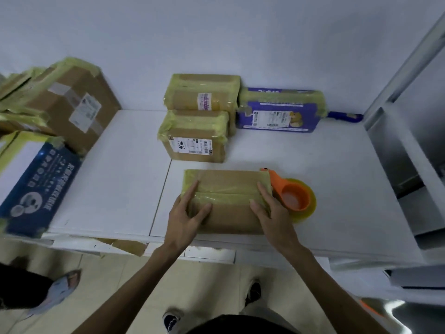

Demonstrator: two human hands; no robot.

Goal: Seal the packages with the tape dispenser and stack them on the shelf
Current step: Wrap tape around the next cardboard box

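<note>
White wall (216, 32); white table (115, 179); beige tile floor (115, 285).

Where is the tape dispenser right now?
In the head view, the tape dispenser lies on the table, right of centre, beside the right end of the nearest box.

Left hand (186, 214), right hand (273, 213): palms down, fingers straight, pointing forward.
</note>
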